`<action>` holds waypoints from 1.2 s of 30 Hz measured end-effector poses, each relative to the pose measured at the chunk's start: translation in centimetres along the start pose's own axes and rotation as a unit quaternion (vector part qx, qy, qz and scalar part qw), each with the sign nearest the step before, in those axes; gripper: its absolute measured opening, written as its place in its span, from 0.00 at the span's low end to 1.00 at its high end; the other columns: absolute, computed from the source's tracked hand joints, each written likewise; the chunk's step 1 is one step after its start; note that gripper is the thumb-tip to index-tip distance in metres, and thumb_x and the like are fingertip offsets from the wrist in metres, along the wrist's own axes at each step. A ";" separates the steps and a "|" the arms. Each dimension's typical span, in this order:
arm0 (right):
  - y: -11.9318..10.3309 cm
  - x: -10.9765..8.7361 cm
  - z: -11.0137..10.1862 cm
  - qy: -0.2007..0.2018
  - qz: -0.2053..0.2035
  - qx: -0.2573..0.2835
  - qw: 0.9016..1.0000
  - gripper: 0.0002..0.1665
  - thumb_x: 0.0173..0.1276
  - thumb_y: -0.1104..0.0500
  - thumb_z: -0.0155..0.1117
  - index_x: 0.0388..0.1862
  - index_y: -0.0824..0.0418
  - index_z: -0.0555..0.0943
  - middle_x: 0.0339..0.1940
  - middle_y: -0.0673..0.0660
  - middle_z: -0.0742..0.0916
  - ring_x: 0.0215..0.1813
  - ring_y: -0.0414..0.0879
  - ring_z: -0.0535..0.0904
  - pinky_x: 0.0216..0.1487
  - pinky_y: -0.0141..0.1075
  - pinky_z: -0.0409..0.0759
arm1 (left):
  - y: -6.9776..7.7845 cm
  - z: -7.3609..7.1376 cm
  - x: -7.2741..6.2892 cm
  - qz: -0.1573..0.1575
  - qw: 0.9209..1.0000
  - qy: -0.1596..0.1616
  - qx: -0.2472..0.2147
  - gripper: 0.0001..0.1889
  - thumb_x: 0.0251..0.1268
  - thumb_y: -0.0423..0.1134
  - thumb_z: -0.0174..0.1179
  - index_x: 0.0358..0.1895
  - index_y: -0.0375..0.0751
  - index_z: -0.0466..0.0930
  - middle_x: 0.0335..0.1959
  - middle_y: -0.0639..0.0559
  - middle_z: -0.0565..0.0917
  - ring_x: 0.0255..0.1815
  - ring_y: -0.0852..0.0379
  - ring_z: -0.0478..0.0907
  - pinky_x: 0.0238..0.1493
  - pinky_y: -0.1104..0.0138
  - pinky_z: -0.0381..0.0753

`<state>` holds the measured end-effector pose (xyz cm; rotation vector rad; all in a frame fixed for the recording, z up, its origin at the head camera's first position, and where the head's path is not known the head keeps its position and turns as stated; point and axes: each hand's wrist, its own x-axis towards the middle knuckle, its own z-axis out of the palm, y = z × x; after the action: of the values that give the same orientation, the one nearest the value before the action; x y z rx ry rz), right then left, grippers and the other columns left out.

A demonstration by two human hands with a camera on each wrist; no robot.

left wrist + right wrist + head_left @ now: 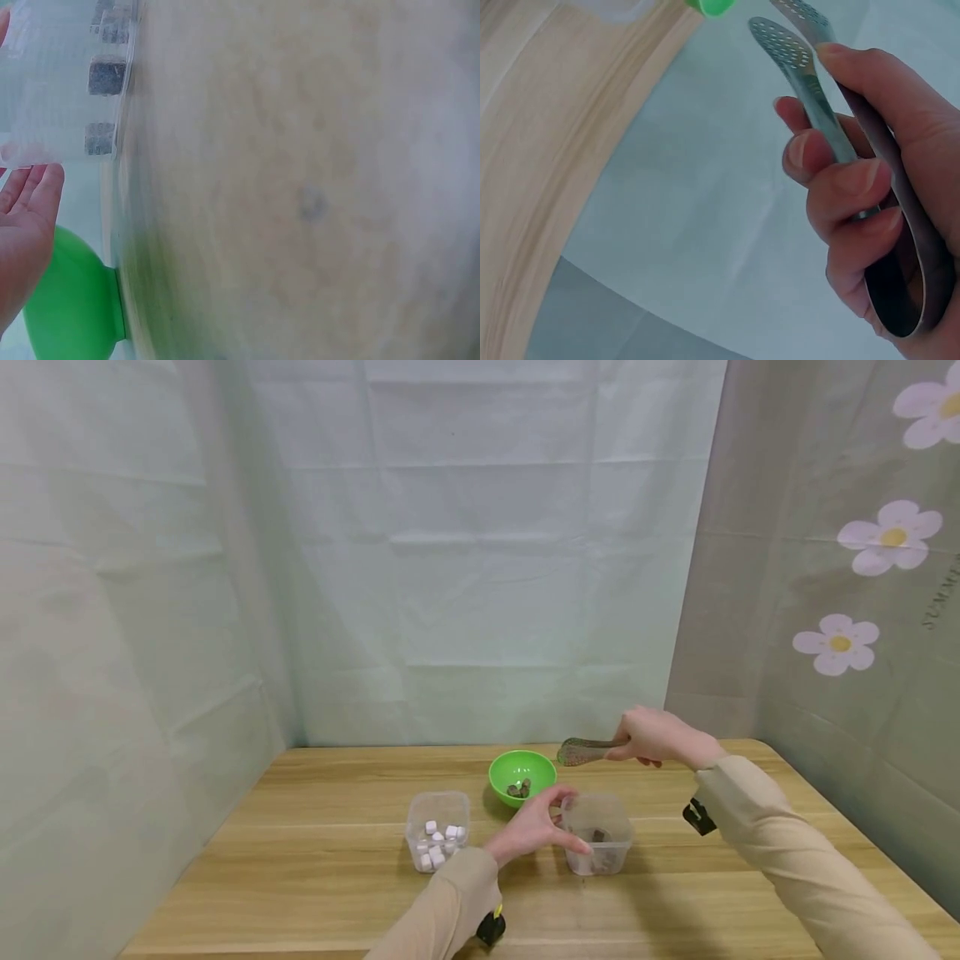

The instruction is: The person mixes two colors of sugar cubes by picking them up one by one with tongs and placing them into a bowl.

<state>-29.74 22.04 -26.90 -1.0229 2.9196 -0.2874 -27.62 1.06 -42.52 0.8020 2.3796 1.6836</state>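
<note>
My right hand [654, 735] grips metal tongs [802, 86] with perforated tips, held up beyond the right-hand container. The tips stand apart with nothing visible between them. With thumb and fingers spread around its left side, my left hand [531, 828] holds a clear plastic container [611, 814]. Several dark brown cubes [107, 76] lie at the bottom of that container. Just behind the left hand is a green bowl [522, 765], with several brown cubes [517, 791] inside.
Left of the left hand, a second clear container [438, 806] holds several white cubes [437, 855]. Everything stands on a wooden table [315, 860]. Hanging cloth [480, 568] encloses the back and both sides.
</note>
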 end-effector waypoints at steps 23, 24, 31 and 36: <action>-3.3 -2.9 -0.4 -0.111 0.070 -0.051 0.990 0.17 0.51 0.57 0.67 0.06 0.54 0.77 0.03 0.50 0.74 0.06 0.37 0.63 0.09 0.30 0.64 | 0.3 -0.1 -0.2 0.009 1.000 0.003 0.003 0.40 0.35 0.40 0.76 0.59 0.45 0.68 0.51 0.57 0.71 0.53 0.54 0.67 0.51 0.67 0.70; -3.4 -2.9 -0.2 -0.111 0.071 -0.054 0.990 0.17 0.51 0.57 0.67 0.05 0.54 0.76 0.03 0.50 0.74 0.06 0.37 0.63 0.10 0.31 0.65 | 0.2 -0.1 -0.2 0.009 1.000 0.003 0.003 0.40 0.35 0.40 0.76 0.58 0.45 0.68 0.51 0.57 0.71 0.53 0.55 0.67 0.51 0.67 0.70; -3.6 -2.8 0.8 -0.104 0.080 -0.073 0.989 0.18 0.48 0.58 0.69 0.05 0.57 0.74 0.03 0.52 0.75 0.06 0.39 0.65 0.15 0.34 0.72 | 0.3 0.0 -0.2 0.017 1.000 0.001 0.009 0.39 0.35 0.39 0.76 0.58 0.45 0.68 0.53 0.52 0.72 0.53 0.56 0.68 0.51 0.68 0.70; -3.4 -2.4 1.8 -0.101 0.082 -0.102 0.986 0.17 0.47 0.57 0.70 0.06 0.56 0.74 0.03 0.51 0.74 0.06 0.39 0.65 0.13 0.33 0.71 | 0.8 0.1 -0.4 0.024 1.000 -0.002 0.005 0.38 0.37 0.38 0.75 0.58 0.42 0.68 0.53 0.51 0.71 0.53 0.55 0.67 0.51 0.68 0.70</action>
<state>-25.59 20.69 -28.07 -0.7715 2.8644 0.1184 -26.98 1.12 -41.91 0.8699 2.3852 1.6873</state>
